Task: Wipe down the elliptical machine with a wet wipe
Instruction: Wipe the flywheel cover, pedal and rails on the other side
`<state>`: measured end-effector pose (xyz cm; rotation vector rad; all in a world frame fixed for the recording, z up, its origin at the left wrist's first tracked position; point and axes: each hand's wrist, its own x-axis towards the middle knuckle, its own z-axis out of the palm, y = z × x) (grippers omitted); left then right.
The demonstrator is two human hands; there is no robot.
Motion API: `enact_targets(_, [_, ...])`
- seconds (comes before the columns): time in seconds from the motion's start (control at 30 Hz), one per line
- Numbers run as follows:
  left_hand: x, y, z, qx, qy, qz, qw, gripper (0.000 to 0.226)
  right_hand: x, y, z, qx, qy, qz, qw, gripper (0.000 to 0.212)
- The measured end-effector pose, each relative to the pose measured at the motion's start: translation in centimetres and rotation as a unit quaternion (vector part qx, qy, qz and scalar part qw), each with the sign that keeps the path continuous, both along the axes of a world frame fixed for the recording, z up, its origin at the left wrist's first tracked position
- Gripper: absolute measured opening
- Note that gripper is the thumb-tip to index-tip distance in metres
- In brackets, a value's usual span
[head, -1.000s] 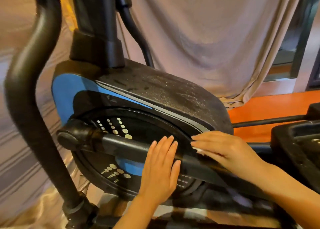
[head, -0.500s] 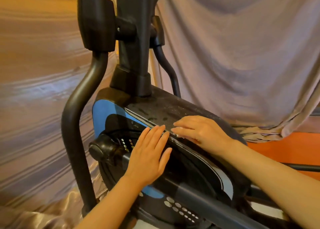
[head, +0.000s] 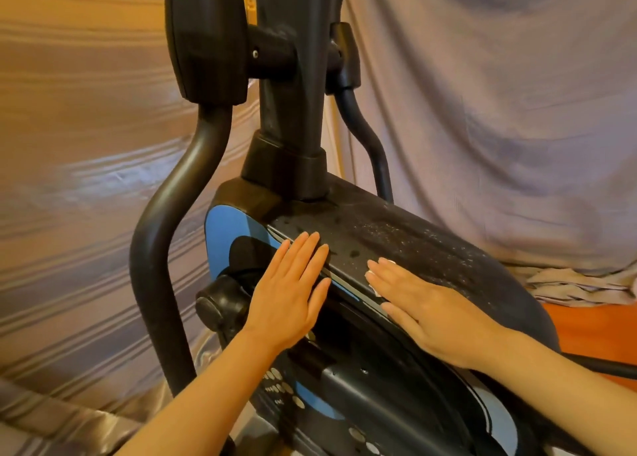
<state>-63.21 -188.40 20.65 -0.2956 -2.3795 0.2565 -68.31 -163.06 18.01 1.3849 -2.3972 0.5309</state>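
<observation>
The elliptical machine's black and blue flywheel housing (head: 431, 242) fills the middle of the view, its top dusty with pale specks. My left hand (head: 293, 290) lies flat with straight fingers on the housing's left side, by the blue panel. My right hand (head: 424, 304) lies flat on the upper edge of the housing and presses a white wet wipe (head: 374, 285) against it. Only small white bits of the wipe show at my fingertips and under my thumb side.
A black centre post (head: 293, 118) rises from the housing. A curved black handle arm (head: 165, 221) runs down on the left, and a thinner one (head: 368, 138) stands behind. Grey curtains hang all around. Orange floor (head: 593, 331) shows at the right.
The view has swung up and left along the housing. Both hands have slid up toward its front; my right hand has moved with the wipe from the lower rim onto the top edge.
</observation>
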Motion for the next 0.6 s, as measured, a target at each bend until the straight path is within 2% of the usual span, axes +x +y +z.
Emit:
enact_targets(0.1, [-0.3, -0.2, -0.8, 0.025, -0.003, -0.018, 1.0, 0.055, 0.1, 0.3, 0.1, 0.001, 0.008, 0.002, 1.0, 0.063])
enact_targets(0.2, [-0.5, -0.7, -0.9, 0.041, -0.001, -0.039, 0.998, 0.053, -0.1, 0.6, 0.3, -0.081, 0.052, 0.012, 0.995, 0.049])
enact_targets(0.3, [-0.8, -1.7, 0.2, 0.062, 0.03, -0.06, 0.996, 0.053, -1.1, 0.6, 0.1, -0.118, 0.02, 0.02, 0.993, 0.065])
enact_targets(0.37, [-1.4, -2.7, 1.2, 0.114, 0.055, -0.039, 0.991, 0.055, -1.7, 0.4, 0.3, -0.133, 0.009, 0.036, 0.99, 0.071])
enact_targets(0.47, [-2.1, -4.4, 2.4, 0.192, 0.048, 0.029, 0.98, 0.064, -2.7, -1.6, 2.8, -0.176, 0.008, 0.061, 0.983, 0.06])
enact_targets(0.6, [-2.4, -5.3, 2.7, 0.21, 0.016, 0.069, 0.975, 0.07, -4.2, -8.3, 9.0, -0.202, 0.026, 0.082, 0.976, 0.045])
